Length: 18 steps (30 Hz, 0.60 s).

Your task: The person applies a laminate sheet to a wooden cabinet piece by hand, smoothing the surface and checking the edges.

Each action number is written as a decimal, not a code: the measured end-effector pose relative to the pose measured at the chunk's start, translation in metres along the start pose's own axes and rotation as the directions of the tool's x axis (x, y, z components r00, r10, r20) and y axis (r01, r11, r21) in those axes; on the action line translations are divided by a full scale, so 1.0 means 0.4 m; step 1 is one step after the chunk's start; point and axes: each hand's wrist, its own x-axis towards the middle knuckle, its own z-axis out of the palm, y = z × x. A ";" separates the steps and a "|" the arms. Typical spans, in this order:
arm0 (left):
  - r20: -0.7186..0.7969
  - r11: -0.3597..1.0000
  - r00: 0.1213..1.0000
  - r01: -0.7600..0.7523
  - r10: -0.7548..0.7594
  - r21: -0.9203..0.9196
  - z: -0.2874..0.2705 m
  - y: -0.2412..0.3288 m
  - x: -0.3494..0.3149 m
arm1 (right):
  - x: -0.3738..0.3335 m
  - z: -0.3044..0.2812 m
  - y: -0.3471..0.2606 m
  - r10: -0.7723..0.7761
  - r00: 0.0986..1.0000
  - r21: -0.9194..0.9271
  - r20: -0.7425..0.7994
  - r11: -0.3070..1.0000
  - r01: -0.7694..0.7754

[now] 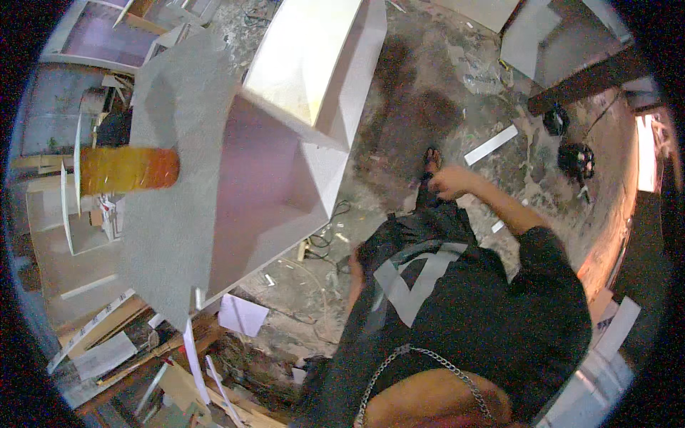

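My right hand (451, 184) is in front of my dark shorts, near my leg and just behind my foot (432, 158). Its fingers look curled in, and I cannot make out anything between them. My left hand does not show; only a sliver of arm (354, 277) appears at the left side of my black shirt (485, 307). To my left stands a large, pale, open cabinet (267, 167). On its grey side panel (175, 235) rests a yellow-orange roll (130, 170), which looks like tape. Neither hand touches the cabinet.
A white strip (491, 145) lies on the stained floor (421, 85). Black objects (575, 161) sit by the right wall. Cables (328, 246) and scraps lie beside the cabinet. Boards and offcuts (107, 342) are heaped at lower left. Another panelled unit (571, 50) stands at upper right.
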 end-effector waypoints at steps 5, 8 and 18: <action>-0.049 0.961 0.998 -0.056 0.045 -0.269 0.166 -0.044 0.259 | 0.098 -0.025 0.191 -0.196 0.975 0.292 0.101 0.943 0.159; -0.221 0.956 0.974 -0.101 0.039 -0.275 0.596 0.097 0.157 | 0.051 -0.147 0.286 -0.183 0.959 0.448 0.216 0.891 0.069; -0.115 0.998 0.993 -0.037 0.031 -0.051 0.932 0.258 0.217 | -0.028 -0.386 0.430 0.098 0.994 0.664 -0.036 0.746 -0.050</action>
